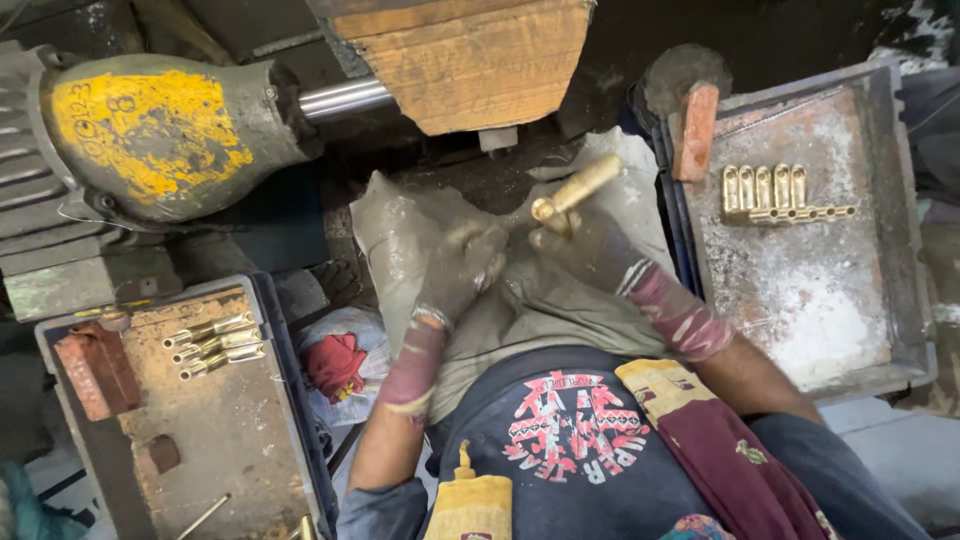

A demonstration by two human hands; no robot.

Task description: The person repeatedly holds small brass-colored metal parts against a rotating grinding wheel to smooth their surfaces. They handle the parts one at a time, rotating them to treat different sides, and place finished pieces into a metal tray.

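The gloved right hand closes its fingers around a long brass handle piece; the gloved left hand curls half-shut on the grey cloth.

Both gloved hands, left hand and right hand, raised, fingers curled.

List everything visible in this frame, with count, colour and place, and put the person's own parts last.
brass handle: one, gold, centre, held in right glove.
brass handles: a row of about five, gold, in the right tray.
right tray: one, grey, dusted white, right side.
brick: one, red, right tray's top left corner.
metal handles: about four, silvery-gold, in the left tray.
left tray: one, rusty brown, lower left.
motor: one, yellow and grey, upper left.
wooden block: one, tan, top centre.
cloth: one, grey, on the lap.
left hand: gloved, grey, on the cloth.
right hand: gloved, grey.
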